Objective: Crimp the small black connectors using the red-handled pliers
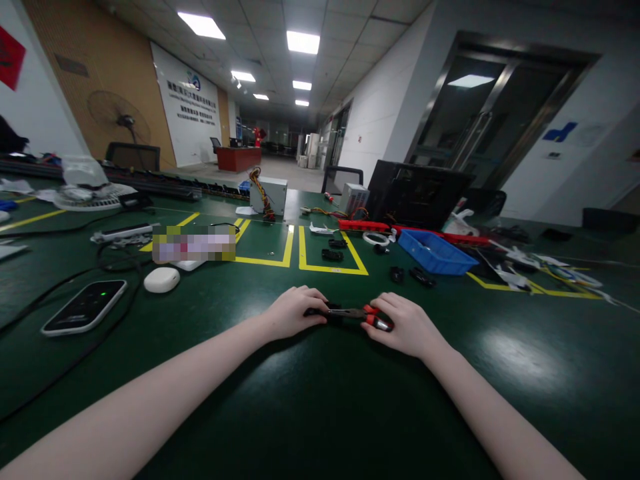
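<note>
My right hand (400, 322) is closed round the red handles of needle-nose pliers (354, 313). Their metal jaws point left and reach the fingertips of my left hand (295, 313). Between those fingers is a small black part (315, 311), mostly hidden, so its kind cannot be made out. The plier tips meet it or lie right beside it. Beyond my hands, small black pieces (332, 255) lie inside a yellow taped outline (334, 271) on the green table (320, 413). More black pieces (423, 277) lie to the right, near a blue tray (440, 253).
On the left are a phone-like device (86, 307), a white rounded case (161, 280) and black cables (75, 360). A power supply box (269, 195) with bundled wires stands at the back. A black computer case (417, 197) and a white cable coil (376, 239) sit back right.
</note>
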`<act>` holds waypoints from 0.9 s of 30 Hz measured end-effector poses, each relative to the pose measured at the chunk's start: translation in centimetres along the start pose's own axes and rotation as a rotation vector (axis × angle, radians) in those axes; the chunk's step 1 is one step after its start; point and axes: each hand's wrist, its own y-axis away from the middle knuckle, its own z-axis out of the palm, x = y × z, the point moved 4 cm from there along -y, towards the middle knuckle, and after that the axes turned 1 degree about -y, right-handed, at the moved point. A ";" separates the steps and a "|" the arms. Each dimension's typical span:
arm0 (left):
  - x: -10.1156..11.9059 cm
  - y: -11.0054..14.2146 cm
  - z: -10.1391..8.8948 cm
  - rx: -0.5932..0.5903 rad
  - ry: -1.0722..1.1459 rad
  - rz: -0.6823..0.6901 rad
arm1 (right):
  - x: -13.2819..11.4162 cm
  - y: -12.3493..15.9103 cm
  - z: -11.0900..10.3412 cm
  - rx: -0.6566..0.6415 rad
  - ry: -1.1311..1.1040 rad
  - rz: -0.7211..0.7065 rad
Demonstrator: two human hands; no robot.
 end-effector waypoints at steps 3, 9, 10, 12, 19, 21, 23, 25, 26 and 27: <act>0.1 0.0 0.0 0.002 0.005 0.006 | 0.0 0.0 0.1 -0.005 -0.003 -0.001; 0.2 -0.1 -0.2 0.003 0.025 0.003 | 0.0 0.0 0.2 0.023 -0.001 -0.014; 0.1 -0.1 -0.1 0.004 0.030 0.004 | -0.1 0.0 0.2 0.025 0.000 -0.015; 0.0 -0.1 -0.1 0.005 0.040 0.006 | -0.1 -0.1 0.2 0.027 0.004 -0.013; -0.2 -0.3 0.1 0.016 0.063 0.008 | -0.4 -0.2 0.1 0.060 0.012 -0.019; -0.3 -0.3 0.1 0.018 0.065 0.006 | -0.4 -0.2 0.1 0.071 0.016 -0.023; -0.4 -0.3 0.1 0.017 0.067 0.003 | -0.4 -0.2 0.1 0.076 0.020 -0.029; -0.4 -0.3 0.1 0.013 0.075 0.002 | -0.3 -0.1 0.1 0.070 0.023 -0.038; -0.4 -0.3 0.1 0.010 0.079 0.001 | -0.2 -0.1 0.1 0.065 0.024 -0.042; -0.4 -0.3 0.1 0.005 0.082 0.000 | -0.2 -0.1 0.1 0.060 0.025 -0.044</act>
